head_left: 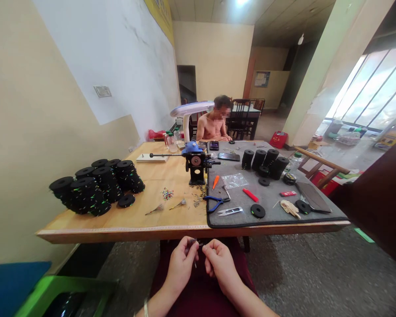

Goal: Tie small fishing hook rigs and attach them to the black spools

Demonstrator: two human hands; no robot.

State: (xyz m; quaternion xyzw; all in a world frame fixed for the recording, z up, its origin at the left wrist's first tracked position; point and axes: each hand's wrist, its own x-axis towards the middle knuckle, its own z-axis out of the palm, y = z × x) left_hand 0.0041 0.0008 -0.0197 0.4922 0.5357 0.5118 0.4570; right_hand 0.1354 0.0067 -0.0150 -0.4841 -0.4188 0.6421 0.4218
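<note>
My left hand (185, 259) is closed in a pinch in front of the table edge, above my lap. A thin, pale stick-like piece pokes out below its fingers, too small to name. Close beside it, my right hand (220, 259) is also pinched shut, its fingertips nearly meeting the left ones. Something small and dark shows between the two hands, but I cannot make out its kind. On the table just beyond lie thread snips (230, 211), blue-handled pliers (216, 202) and a black foam spool (258, 211).
Stacks of black spools stand at left (95, 187) and right (264, 164). A small black winding machine (196, 165) sits mid-table, near small coloured beads (167, 193). A grey mat (244, 222) covers the right side. Across the table sits another person (214, 125).
</note>
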